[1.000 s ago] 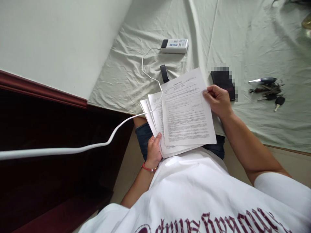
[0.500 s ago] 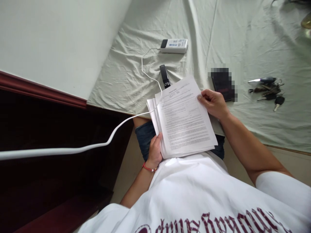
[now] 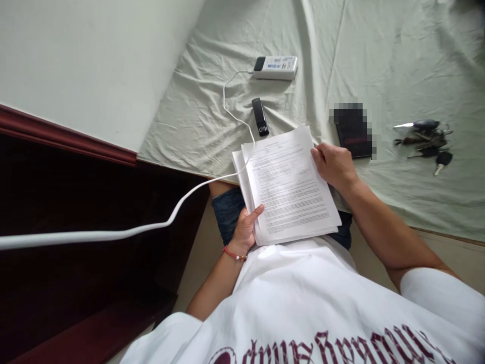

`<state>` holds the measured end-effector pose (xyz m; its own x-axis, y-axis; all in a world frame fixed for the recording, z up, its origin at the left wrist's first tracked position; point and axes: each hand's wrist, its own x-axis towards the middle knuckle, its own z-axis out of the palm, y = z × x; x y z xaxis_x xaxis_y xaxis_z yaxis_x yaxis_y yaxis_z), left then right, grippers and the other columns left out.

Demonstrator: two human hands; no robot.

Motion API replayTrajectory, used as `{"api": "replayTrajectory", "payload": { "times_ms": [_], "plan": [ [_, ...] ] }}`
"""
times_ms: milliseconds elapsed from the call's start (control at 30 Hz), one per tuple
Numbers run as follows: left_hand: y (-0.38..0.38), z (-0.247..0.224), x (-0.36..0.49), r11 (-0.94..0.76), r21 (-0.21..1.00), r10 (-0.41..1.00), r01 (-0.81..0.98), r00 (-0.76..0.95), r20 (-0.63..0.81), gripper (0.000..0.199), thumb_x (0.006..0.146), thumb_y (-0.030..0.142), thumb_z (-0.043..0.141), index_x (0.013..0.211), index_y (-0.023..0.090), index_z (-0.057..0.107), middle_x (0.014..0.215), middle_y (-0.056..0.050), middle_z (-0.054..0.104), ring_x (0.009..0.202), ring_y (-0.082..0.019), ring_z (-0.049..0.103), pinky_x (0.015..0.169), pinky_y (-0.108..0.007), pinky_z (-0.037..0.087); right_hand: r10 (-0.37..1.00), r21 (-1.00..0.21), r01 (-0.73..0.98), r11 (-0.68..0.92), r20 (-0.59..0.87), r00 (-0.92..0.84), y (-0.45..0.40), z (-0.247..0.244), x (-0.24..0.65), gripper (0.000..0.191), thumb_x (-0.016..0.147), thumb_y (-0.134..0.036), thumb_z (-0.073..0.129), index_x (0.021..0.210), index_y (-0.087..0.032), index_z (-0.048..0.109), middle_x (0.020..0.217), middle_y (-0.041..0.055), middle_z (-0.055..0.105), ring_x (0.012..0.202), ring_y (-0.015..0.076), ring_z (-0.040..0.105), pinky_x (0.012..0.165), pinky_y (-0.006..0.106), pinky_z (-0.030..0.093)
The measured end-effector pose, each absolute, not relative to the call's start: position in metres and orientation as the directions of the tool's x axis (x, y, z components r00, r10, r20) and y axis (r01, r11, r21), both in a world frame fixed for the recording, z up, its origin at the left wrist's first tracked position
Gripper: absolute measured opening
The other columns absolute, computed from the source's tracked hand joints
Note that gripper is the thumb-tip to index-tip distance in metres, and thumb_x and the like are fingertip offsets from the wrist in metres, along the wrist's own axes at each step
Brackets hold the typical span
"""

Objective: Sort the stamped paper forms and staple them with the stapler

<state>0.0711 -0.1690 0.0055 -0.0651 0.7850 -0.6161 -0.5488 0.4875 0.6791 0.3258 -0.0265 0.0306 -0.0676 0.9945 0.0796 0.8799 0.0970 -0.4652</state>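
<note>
A stack of printed papers [image 3: 293, 187] lies across my lap, its upper end over the table edge. The sheets are slightly fanned, with under sheets showing along the left side. My left hand [image 3: 246, 228] grips the stack at its lower left edge, thumb on top of the front sheet and the other fingers hidden beneath. At the upper right edge, my right hand [image 3: 335, 164] pinches the paper between thumb and curled fingers. How many sheets each hand holds cannot be made out.
On the green cloth [image 3: 189, 121] lie a white power bank [image 3: 276, 68], a black stapler-like object [image 3: 259, 117], a dark, partly pixelated item [image 3: 354, 132] and a bunch of keys [image 3: 428, 139]. A white cable [image 3: 197, 191] crosses over the papers' left edge.
My left thumb has moved from the edge onto the front sheet. My right hand has turned slightly, and the top end of the papers has dropped a little toward me.
</note>
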Motion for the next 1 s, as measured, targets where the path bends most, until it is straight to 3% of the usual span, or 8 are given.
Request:
{"api": "replayTrajectory", "payload": {
  "times_ms": [100, 300, 433, 567, 700, 833, 933, 1000],
  "plan": [
    [-0.167, 0.005, 0.072, 0.509, 0.678, 0.784, -0.53, -0.039, -0.619, 0.058, 0.062, 0.032, 0.098, 0.111, 0.012, 0.075, 0.11, -0.015, 0.081, 0.11, -0.037, 0.076, 0.108, -0.053, 0.055, 0.982, -0.403, 0.899, 0.174, -0.002, -0.191, -0.03, 0.034, 0.321, 0.037, 0.104, -0.035, 0.039, 0.099, -0.018, 0.071, 0.098, 0.0144, 0.077, 0.085, 0.0297, 0.07, 0.075, 0.039, 0.044],
    [-0.162, 0.006, 0.073, 0.537, 0.657, 0.772, -0.53, -0.005, -0.635, 0.053, 0.059, 0.03, 0.098, 0.104, 0.012, 0.078, 0.105, -0.015, 0.082, 0.107, -0.037, 0.077, 0.108, -0.053, 0.056, 0.975, -0.484, 0.85, 0.206, 0.023, -0.223, -0.031, 0.034, 0.319, 0.038, 0.104, -0.034, 0.037, 0.113, -0.018, 0.07, 0.114, 0.0146, 0.077, 0.096, 0.0299, 0.071, 0.08, 0.038, 0.047],
    [-0.161, 0.017, 0.079, 0.61, 0.584, 0.726, -0.536, 0.082, -0.683, 0.043, 0.064, 0.028, 0.095, 0.1, 0.011, 0.078, 0.101, -0.015, 0.082, 0.11, -0.037, 0.076, 0.109, -0.052, 0.055, 0.967, -0.497, 0.846, 0.191, -0.054, -0.25, -0.033, 0.042, 0.325, 0.034, 0.101, -0.035, 0.04, 0.105, -0.018, 0.07, 0.107, 0.015, 0.077, 0.092, 0.0303, 0.07, 0.077, 0.038, 0.047],
    [-0.16, 0.033, 0.091, 0.7, 0.453, 0.667, -0.552, 0.278, -0.691, 0.038, 0.068, 0.024, 0.09, 0.101, 0.009, 0.077, 0.103, -0.016, 0.082, 0.109, -0.037, 0.076, 0.107, -0.052, 0.056, 0.968, -0.548, 0.831, 0.097, -0.142, -0.207, -0.046, 0.057, 0.338, 0.031, 0.097, -0.041, 0.049, 0.11, -0.021, 0.069, 0.1, 0.0129, 0.077, 0.088, 0.0311, 0.07, 0.075, 0.039, 0.049],
    [-0.159, 0.046, 0.1, 0.739, 0.42, 0.654, -0.526, 0.411, -0.635, 0.039, 0.066, 0.024, 0.089, 0.099, 0.01, 0.077, 0.102, -0.016, 0.081, 0.11, -0.037, 0.075, 0.106, -0.05, 0.057, 0.977, -0.641, 0.763, -0.079, -0.203, -0.069, -0.072, 0.07, 0.359, 0.032, 0.091, -0.047, 0.062, 0.113, -0.025, 0.07, 0.1, 0.0105, 0.078, 0.089, 0.033, 0.072, 0.076, 0.042, 0.054],
    [-0.157, 0.046, 0.103, 0.75, 0.483, 0.662, -0.452, 0.498, -0.561, 0.044, 0.066, 0.029, 0.088, 0.104, 0.011, 0.077, 0.104, -0.016, 0.081, 0.107, -0.037, 0.075, 0.101, -0.049, 0.058, 0.928, -0.836, 0.428, -0.343, -0.373, 0.015, -0.104, 0.077, 0.376, 0.041, 0.083, -0.058, 0.074, 0.109, -0.026, 0.072, 0.098, 0.0088, 0.079, 0.084, 0.0328, 0.074, 0.07, 0.045, 0.06],
    [-0.146, 0.039, 0.097, 0.643, 0.675, 0.748, -0.36, 0.482, -0.456, 0.045, 0.068, 0.036, 0.089, 0.105, 0.013, 0.079, 0.106, -0.014, 0.081, 0.104, -0.035, 0.076, 0.099, -0.048, 0.057, 0.847, -0.846, 0.056, -0.531, -0.532, -0.005, -0.116, 0.078, 0.376, 0.048, 0.074, -0.058, 0.084, 0.109, -0.026, 0.074, 0.096, 0.0077, 0.081, 0.081, 0.0332, 0.077, 0.07, 0.05, 0.065],
    [-0.132, 0.037, 0.089, 0.507, 0.823, 0.826, -0.255, 0.416, -0.38, 0.043, 0.067, 0.04, 0.09, 0.1, 0.013, 0.08, 0.104, -0.013, 0.082, 0.105, -0.034, 0.075, 0.103, -0.048, 0.055, 0.859, -0.858, -0.048, -0.512, -0.511, -0.029, -0.112, 0.08, 0.371, 0.05, 0.067, -0.049, 0.092, 0.108, -0.026, 0.075, 0.103, 0.0067, 0.082, 0.093, 0.0347, 0.078, 0.083, 0.054, 0.066]
  ]
}}
